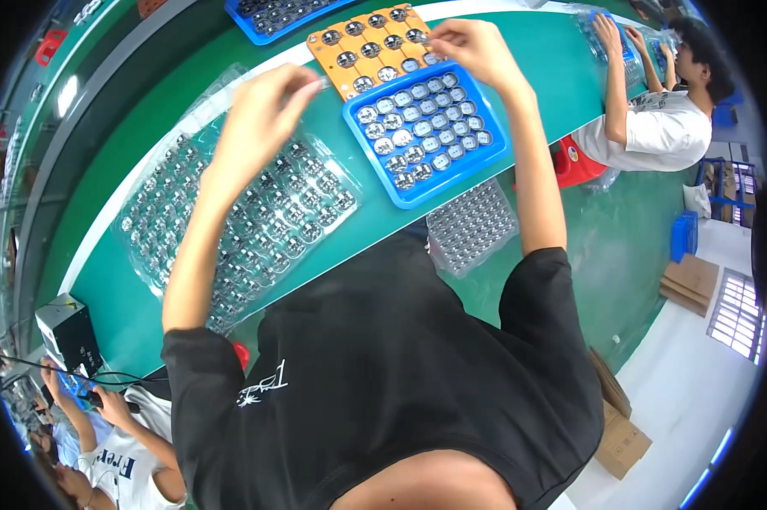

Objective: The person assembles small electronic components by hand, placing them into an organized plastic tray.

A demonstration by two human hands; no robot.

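Observation:
My left hand (269, 106) is raised over the far edge of a clear plastic tray (345, 174), thumb and fingers pinched together. Whatever its fingertips hold, if anything, is too small to make out. My right hand (477, 53) reaches over the right side of an orange fixture board (368, 47), its fingers closed near one of the round parts in it. What they grip is hidden. Rows of dark and silver round parts sit in the board's holes. Just nearer stands a blue tray (411, 202) filled with rows of round metal-rimmed parts. The clear tray carries many small circuit parts.
Another blue tray (269, 36) with parts stands at the far edge. Below the green table's (375, 223) near edge is a stack of part-filled trays (473, 225). Co-workers sit at right (664, 127) and lower left (137, 442), near a black-and-white box (69, 331).

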